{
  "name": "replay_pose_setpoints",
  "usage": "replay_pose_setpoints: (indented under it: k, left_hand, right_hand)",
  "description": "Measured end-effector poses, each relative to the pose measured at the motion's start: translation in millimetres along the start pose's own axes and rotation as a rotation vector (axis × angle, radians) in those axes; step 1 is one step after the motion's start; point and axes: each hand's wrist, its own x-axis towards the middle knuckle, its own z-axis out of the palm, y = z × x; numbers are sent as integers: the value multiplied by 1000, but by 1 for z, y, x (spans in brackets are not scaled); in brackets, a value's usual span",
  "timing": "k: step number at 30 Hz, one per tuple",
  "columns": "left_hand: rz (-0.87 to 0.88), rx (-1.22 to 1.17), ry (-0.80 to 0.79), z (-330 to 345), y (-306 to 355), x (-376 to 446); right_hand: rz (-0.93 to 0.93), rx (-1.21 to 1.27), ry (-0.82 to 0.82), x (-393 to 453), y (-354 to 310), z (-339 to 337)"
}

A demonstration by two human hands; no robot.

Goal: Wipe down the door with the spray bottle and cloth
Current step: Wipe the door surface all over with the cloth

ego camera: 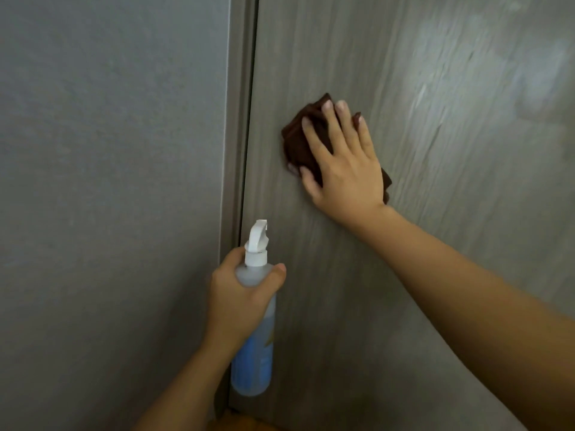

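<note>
Wiping under way, judged mid-task. Pale smeared sheen across upper right of wood-grain door (342, 57), likely spray film already spread or still drying; cannot tell which. Lower part of door looks dull, probably still to do.

Brown cloth (298, 141) flat against door, near hinge-side edge at left. Right hand (339, 157) on top, fingers (329, 126) straight, spread, pressing cloth; cloth edges showing past fingertips and beside wrist.

Spray bottle (255, 321) upright, just off door's left edge, low. Left hand (242, 293) wrapped round bottle neck, grasping; white trigger head clear above, untouched.

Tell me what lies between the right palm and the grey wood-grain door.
A folded dark brown cloth, pressed flat under the right hand against the door, per the head view.
</note>
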Motion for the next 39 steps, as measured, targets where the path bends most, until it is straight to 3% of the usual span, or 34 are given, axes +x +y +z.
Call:
replay_pose_setpoints:
  k: [5,15,19,25,28,39]
  left_hand:
    - [-2,-3,16,1,-1,1]
    - [-9,22,76,-24,5,3]
    - [-18,11,76,-31,12,0]
    - [-13,-47,49,-21,19,-1]
    - [-9,-59,31,-9,22,0]
    - [69,-36,-51,11,29,-1]
  right_hand:
    - [-107,2,-52,-18,-27,18]
    - [-565,15,-280,-128,-96,85]
    - [-514,22,-198,-101,-81,74]
    - [-160,-5,-44,2,-17,13]
    - [-64,-28,-33,3,-13,6]
    - [-537,-53,-256,-138,-55,61]
